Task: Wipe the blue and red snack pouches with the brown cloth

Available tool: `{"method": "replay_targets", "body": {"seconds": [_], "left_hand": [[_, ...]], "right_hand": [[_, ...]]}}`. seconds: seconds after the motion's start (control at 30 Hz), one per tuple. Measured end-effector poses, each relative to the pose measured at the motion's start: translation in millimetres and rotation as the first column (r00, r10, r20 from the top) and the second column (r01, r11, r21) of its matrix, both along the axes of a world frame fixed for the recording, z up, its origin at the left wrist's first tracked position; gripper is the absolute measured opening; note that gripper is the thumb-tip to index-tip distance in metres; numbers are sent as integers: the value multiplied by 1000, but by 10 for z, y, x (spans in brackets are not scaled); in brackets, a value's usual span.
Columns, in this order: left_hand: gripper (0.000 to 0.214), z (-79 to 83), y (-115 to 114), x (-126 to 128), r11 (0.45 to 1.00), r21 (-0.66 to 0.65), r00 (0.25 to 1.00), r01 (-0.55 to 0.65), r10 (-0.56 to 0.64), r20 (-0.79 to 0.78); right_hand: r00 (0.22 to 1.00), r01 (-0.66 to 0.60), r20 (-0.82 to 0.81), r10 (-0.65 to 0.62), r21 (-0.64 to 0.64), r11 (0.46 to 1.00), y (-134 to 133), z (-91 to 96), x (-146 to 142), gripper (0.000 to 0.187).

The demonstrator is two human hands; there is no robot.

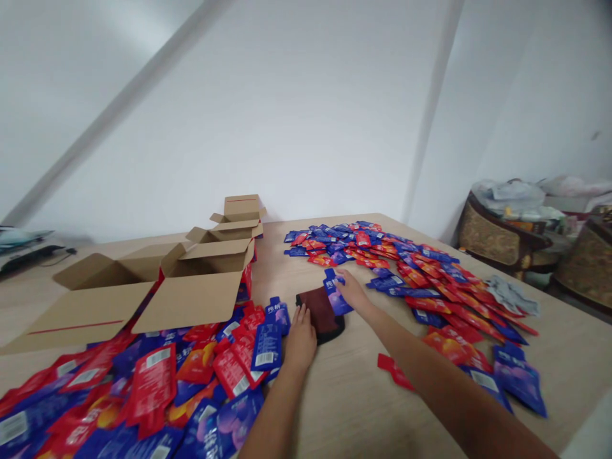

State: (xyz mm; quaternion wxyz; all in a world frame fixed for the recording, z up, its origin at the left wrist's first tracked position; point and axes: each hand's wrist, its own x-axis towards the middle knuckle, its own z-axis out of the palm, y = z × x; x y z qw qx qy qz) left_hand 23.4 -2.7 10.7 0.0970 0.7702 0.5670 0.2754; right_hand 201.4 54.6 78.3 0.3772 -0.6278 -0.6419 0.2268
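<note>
Wood table, well in from its right edge: right hand is pinching a blue pouch over brown cloth, left hand on that, can't tell if gripping, and a loose pinch could drop it.

Pale table (wood-grained); pouches; cardboard boxes.

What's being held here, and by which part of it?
The right grip holds a blue pouch by its upper right edge; the left grip touches a brown mat.
</note>
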Motion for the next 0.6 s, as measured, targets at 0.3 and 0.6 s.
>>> {"method": "replay_targets", "body": {"seconds": [0.3, 0.6], "left_hand": [[52, -14, 10, -7, 1000, -12, 1000, 9, -9, 2], [51, 18, 12, -8, 999, -48, 1000, 18, -18, 11]], "right_hand": [[858, -54, 507, 74, -54, 997, 206, 134, -4, 51], [694, 237, 709, -127, -59, 970, 112, -274, 1110, 37]]}}
